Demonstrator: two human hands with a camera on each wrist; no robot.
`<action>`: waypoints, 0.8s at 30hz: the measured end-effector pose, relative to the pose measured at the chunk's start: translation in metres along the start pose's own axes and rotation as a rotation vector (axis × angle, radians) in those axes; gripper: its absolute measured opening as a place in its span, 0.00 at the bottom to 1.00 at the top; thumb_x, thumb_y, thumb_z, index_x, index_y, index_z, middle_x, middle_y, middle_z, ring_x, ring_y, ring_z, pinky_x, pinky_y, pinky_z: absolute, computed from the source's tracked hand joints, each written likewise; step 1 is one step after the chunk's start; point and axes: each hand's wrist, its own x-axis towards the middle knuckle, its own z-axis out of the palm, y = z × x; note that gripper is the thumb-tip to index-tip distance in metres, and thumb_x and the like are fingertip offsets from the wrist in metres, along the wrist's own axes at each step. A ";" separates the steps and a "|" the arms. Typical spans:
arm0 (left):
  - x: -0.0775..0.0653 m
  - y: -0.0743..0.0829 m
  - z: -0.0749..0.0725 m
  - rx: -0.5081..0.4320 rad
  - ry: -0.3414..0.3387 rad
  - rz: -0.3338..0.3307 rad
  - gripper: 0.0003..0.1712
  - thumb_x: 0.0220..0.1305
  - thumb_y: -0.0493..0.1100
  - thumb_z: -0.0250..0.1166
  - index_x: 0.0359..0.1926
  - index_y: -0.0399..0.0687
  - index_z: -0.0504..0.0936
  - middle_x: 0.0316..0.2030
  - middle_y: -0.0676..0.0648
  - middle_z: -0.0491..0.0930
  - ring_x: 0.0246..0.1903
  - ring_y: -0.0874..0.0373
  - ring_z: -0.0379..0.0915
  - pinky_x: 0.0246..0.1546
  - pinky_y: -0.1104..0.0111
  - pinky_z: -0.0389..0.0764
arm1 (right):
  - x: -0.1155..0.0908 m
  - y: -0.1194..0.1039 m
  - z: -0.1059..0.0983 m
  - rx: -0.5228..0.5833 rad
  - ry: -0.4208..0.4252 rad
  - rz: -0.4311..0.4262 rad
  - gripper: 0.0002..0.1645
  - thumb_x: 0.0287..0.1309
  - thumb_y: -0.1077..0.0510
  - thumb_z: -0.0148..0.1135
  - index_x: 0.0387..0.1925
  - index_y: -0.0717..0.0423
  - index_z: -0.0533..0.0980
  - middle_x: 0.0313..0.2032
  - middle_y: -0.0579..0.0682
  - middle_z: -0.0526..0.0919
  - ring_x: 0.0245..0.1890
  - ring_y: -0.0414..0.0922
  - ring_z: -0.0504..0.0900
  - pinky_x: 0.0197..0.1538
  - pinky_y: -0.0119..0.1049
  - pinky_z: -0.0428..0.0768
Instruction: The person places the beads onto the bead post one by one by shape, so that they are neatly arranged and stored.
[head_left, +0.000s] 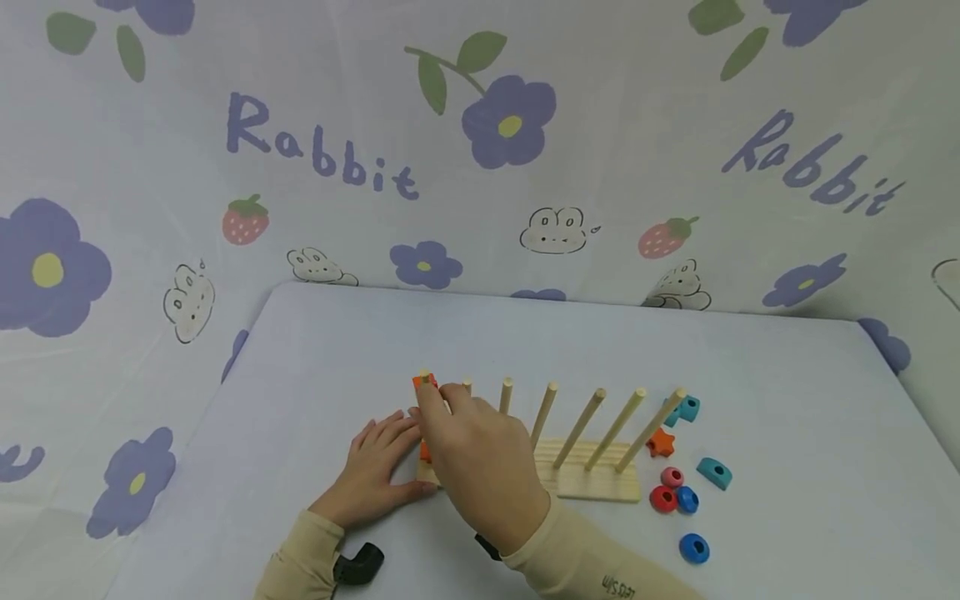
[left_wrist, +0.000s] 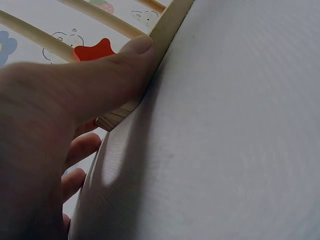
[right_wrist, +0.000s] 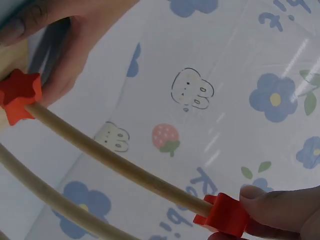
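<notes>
My right hand (head_left: 480, 454) pinches an orange-red bead (right_wrist: 227, 215) at the top end of the leftmost wooden peg. Low on that same peg sits a red star bead (right_wrist: 20, 95), down at the wooden base (head_left: 600, 489). My left hand (head_left: 378, 475) lies at the base's left end, fingers spread and fairly straight over the white surface. Its thumb (left_wrist: 117, 65) presses on the front edge of the base, in front of the star bead in the left wrist view. The right hand hides part of the left pegs in the head view.
Several bare pegs (head_left: 581, 425) stand on the base, right of my right hand. Loose beads lie beyond its right end: an orange star (head_left: 661, 442), teal pieces (head_left: 715, 472), a pink bead (head_left: 672, 477), a red bead (head_left: 663, 499) and blue ones (head_left: 694, 548). Patterned cloth hangs behind.
</notes>
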 end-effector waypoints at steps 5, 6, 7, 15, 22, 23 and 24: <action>0.001 -0.001 0.000 -0.006 -0.019 -0.016 0.43 0.55 0.66 0.65 0.69 0.60 0.65 0.67 0.50 0.64 0.70 0.44 0.49 0.65 0.40 0.43 | -0.013 -0.005 0.009 0.003 -0.102 0.044 0.17 0.46 0.63 0.72 0.40 0.56 0.77 0.33 0.51 0.83 0.10 0.37 0.74 0.12 0.30 0.72; 0.001 -0.001 0.000 -0.008 -0.023 -0.021 0.43 0.54 0.66 0.65 0.69 0.60 0.65 0.67 0.51 0.64 0.71 0.44 0.49 0.65 0.40 0.43 | -0.015 -0.005 0.011 0.006 -0.118 0.046 0.17 0.47 0.63 0.72 0.40 0.56 0.77 0.33 0.51 0.82 0.09 0.37 0.74 0.12 0.30 0.72; 0.001 -0.001 0.000 -0.007 -0.026 -0.025 0.43 0.54 0.66 0.66 0.69 0.60 0.65 0.67 0.51 0.65 0.71 0.45 0.49 0.66 0.41 0.44 | -0.016 -0.006 0.013 0.008 -0.137 0.046 0.18 0.46 0.63 0.73 0.40 0.56 0.76 0.33 0.51 0.82 0.09 0.37 0.74 0.12 0.30 0.72; 0.001 -0.002 0.000 0.017 -0.029 -0.035 0.44 0.54 0.66 0.66 0.69 0.60 0.65 0.67 0.51 0.64 0.71 0.46 0.49 0.66 0.42 0.44 | -0.030 -0.003 0.033 -0.009 -0.263 0.014 0.19 0.45 0.63 0.73 0.41 0.55 0.76 0.30 0.48 0.81 0.10 0.37 0.72 0.14 0.30 0.72; 0.001 -0.002 0.001 0.005 -0.040 -0.047 0.43 0.53 0.66 0.66 0.68 0.60 0.66 0.68 0.52 0.63 0.72 0.47 0.48 0.67 0.43 0.43 | -0.039 0.001 0.046 0.000 -0.312 -0.038 0.22 0.47 0.61 0.73 0.44 0.53 0.74 0.28 0.48 0.79 0.10 0.36 0.70 0.13 0.28 0.69; 0.002 -0.002 0.001 0.002 -0.041 -0.048 0.43 0.53 0.66 0.66 0.68 0.60 0.66 0.68 0.52 0.63 0.72 0.47 0.47 0.67 0.43 0.42 | -0.040 0.002 0.048 0.000 -0.313 -0.048 0.22 0.48 0.61 0.72 0.46 0.52 0.74 0.29 0.49 0.79 0.11 0.36 0.70 0.14 0.28 0.70; 0.002 -0.002 0.000 0.001 -0.041 -0.047 0.44 0.53 0.66 0.66 0.68 0.59 0.66 0.68 0.51 0.63 0.72 0.47 0.47 0.67 0.43 0.42 | -0.041 0.004 0.050 -0.001 -0.315 -0.057 0.24 0.49 0.60 0.72 0.48 0.52 0.73 0.29 0.49 0.80 0.11 0.36 0.71 0.14 0.28 0.71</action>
